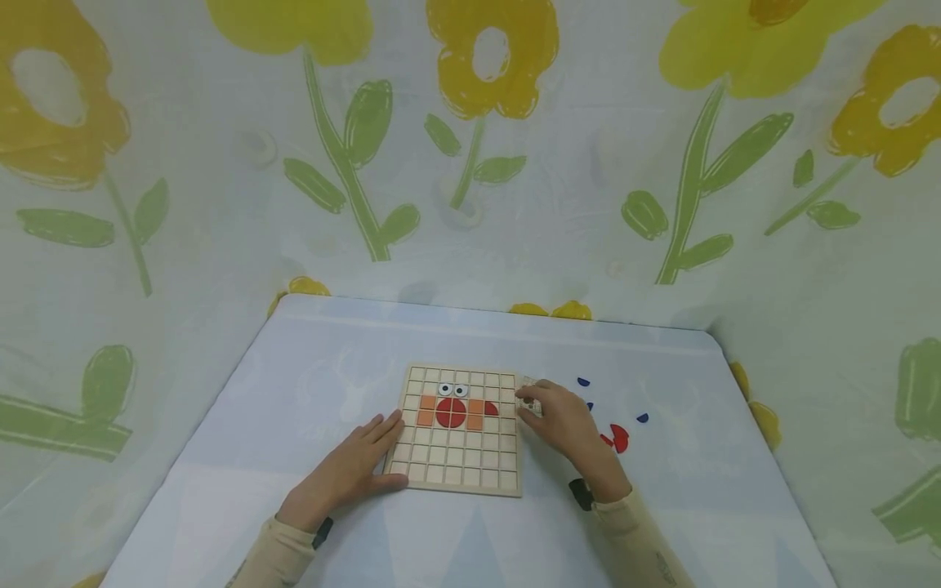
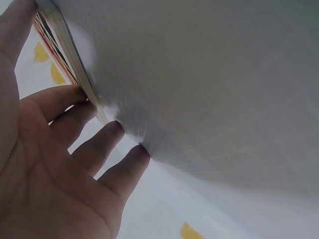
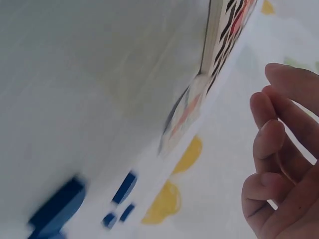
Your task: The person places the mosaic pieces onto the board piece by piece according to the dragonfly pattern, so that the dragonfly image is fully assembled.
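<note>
A wooden grid board (image 1: 463,489) lies on the table, with two eye pieces (image 1: 452,390), a red circle (image 1: 451,412) made of quarter pieces, orange squares (image 1: 475,415) on both sides and a red quarter piece (image 1: 491,408) set in its cells. My left hand (image 1: 353,465) rests at the board's left edge, fingers extended along it and thumb by the near corner. Over the right edge hovers my right hand (image 1: 562,416), partly covering a small patterned card (image 1: 528,381). In the right wrist view its fingers (image 3: 271,134) are loosely bent, with nothing seen between them and the thumb.
Right of the right hand lie small blue pieces (image 1: 643,417) and red pieces (image 1: 620,438), scattered on the pale table (image 1: 331,351). A flower-printed cloth (image 1: 559,204) rises behind the table and along its sides.
</note>
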Action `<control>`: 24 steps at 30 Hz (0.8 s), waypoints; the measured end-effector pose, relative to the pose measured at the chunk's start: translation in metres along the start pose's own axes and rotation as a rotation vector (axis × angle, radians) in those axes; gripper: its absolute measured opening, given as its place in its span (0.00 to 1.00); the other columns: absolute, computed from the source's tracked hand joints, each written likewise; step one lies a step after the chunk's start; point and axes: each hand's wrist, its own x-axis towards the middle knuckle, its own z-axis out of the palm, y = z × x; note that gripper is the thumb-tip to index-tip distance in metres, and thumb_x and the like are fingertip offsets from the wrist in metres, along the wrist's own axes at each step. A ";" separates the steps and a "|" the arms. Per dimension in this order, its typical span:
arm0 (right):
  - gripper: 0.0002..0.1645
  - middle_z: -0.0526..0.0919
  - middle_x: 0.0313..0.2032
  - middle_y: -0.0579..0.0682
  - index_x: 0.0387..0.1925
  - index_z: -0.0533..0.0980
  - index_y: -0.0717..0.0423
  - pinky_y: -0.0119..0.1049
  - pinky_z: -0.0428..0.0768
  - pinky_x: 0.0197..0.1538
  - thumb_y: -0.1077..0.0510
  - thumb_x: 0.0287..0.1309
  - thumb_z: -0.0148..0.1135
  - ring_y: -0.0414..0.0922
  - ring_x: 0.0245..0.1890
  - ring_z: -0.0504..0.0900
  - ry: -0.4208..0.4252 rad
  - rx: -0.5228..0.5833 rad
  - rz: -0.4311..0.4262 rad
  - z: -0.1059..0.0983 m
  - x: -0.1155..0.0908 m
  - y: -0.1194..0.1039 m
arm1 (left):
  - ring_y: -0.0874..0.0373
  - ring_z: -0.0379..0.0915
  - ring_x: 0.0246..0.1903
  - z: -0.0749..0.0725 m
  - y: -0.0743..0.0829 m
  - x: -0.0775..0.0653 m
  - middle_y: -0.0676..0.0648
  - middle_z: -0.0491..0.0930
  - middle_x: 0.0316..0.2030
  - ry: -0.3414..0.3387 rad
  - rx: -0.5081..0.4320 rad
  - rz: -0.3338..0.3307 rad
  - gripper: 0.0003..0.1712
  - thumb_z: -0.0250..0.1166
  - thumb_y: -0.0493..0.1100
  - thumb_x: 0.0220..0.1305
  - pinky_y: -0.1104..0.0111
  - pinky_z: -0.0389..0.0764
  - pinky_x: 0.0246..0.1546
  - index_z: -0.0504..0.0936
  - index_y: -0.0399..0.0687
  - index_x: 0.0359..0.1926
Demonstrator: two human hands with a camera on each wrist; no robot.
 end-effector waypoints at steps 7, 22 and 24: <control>0.19 0.85 0.39 0.43 0.50 0.86 0.47 0.29 0.74 0.25 0.57 0.55 0.77 0.37 0.27 0.73 0.044 0.004 0.024 -0.014 -0.012 0.034 | 0.39 0.51 0.75 0.000 0.000 0.001 0.43 0.57 0.77 -0.015 -0.004 -0.016 0.53 0.70 0.64 0.60 0.44 0.59 0.73 0.62 0.39 0.76; 0.18 0.83 0.41 0.48 0.55 0.84 0.54 0.35 0.78 0.29 0.58 0.64 0.69 0.45 0.32 0.74 -0.175 0.097 0.320 -0.054 -0.051 0.102 | 0.40 0.49 0.76 0.002 -0.001 0.001 0.44 0.56 0.78 -0.025 -0.015 -0.035 0.54 0.70 0.64 0.60 0.44 0.57 0.74 0.61 0.40 0.76; 0.17 0.84 0.43 0.51 0.54 0.84 0.55 0.36 0.80 0.31 0.57 0.64 0.68 0.46 0.34 0.75 -0.169 0.092 0.343 -0.055 -0.057 0.110 | 0.40 0.49 0.76 0.000 -0.001 0.001 0.43 0.56 0.77 -0.021 -0.015 -0.030 0.54 0.70 0.64 0.60 0.43 0.57 0.73 0.62 0.39 0.76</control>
